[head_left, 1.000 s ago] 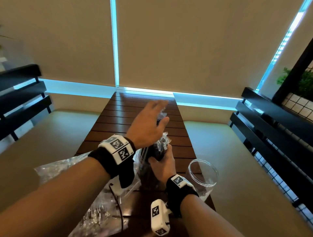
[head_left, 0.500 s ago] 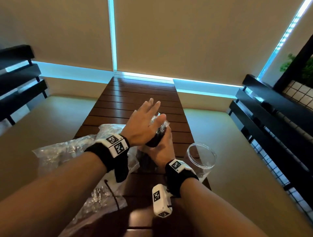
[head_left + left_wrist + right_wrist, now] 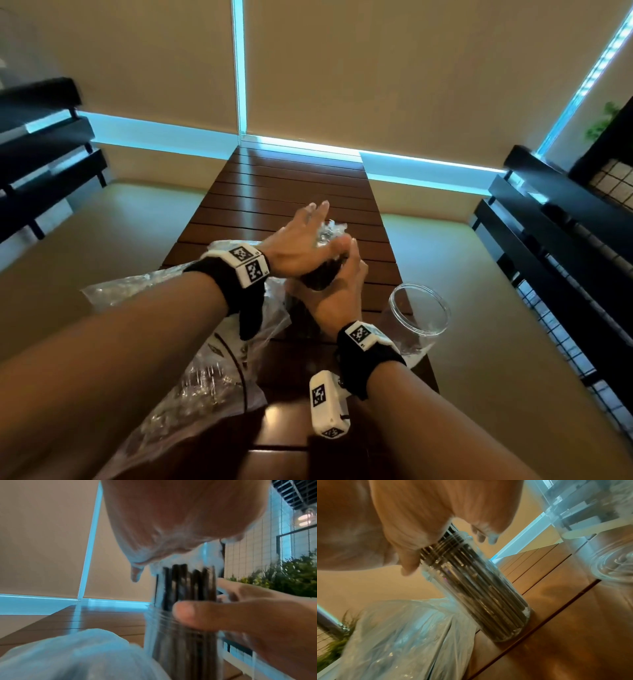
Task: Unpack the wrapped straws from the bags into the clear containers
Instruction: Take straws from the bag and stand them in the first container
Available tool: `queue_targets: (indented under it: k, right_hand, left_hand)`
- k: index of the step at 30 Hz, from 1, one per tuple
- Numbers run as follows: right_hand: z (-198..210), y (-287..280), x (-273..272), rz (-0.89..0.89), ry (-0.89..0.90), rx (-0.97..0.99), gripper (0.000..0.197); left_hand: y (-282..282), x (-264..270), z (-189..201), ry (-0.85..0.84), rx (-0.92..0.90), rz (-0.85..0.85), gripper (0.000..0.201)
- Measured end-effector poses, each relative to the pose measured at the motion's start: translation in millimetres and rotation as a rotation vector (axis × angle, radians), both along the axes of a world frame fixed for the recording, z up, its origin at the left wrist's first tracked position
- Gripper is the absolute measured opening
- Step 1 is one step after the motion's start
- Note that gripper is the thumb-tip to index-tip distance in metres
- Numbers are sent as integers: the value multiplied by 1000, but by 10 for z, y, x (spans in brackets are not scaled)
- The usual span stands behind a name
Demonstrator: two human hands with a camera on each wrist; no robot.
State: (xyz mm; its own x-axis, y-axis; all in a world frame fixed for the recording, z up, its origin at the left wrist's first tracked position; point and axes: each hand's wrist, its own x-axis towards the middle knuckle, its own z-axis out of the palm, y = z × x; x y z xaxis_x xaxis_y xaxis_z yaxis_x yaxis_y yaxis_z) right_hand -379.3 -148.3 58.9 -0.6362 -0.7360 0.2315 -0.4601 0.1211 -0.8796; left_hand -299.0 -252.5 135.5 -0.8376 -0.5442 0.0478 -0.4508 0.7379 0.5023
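Note:
A clear container [image 3: 318,279] stands upright on the wooden table, packed with dark wrapped straws [image 3: 188,582] whose crinkled wrapper tops stick out above its rim. My left hand [image 3: 301,246] lies flat on those tops with its fingers straight. My right hand [image 3: 339,291] grips the container [image 3: 479,588] around its threaded neck, and its thumb [image 3: 197,615] lies across the front. A second clear container [image 3: 419,315] stands empty to the right.
A crumpled clear plastic bag [image 3: 191,342] with more straws lies on the table to the left, touching the filled container. The slatted table [image 3: 291,185] runs away towards the wall. Dark benches flank both sides.
My left hand has come down from above the bundle and now rests flat on the straw tops. My right hand has kept its hold on the container.

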Motion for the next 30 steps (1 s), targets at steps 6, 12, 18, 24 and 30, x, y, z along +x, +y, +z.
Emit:
queue_targets:
  k: [6,12,18,24,30]
  right_hand:
    - [322,89,227,-207,339,-224,68]
    - [312,72,608,232,685,-248,12]
    - [-67,6,857,494,702,597,37]
    - [-322,-262,966,359,659,718,33]
    - [-152,-477,926,126,277,648,25]
  left_hand:
    - [-241,746,326,-55,247,143,85]
    - [-271,1223,-293,-767,-101,158,112]
    - [-233,1341,-336,-574,-117,127,50]
    - [-240,1354,-230,-579,-40,70,56]
    - [-231,1352,-194,-555,-34,57,49]
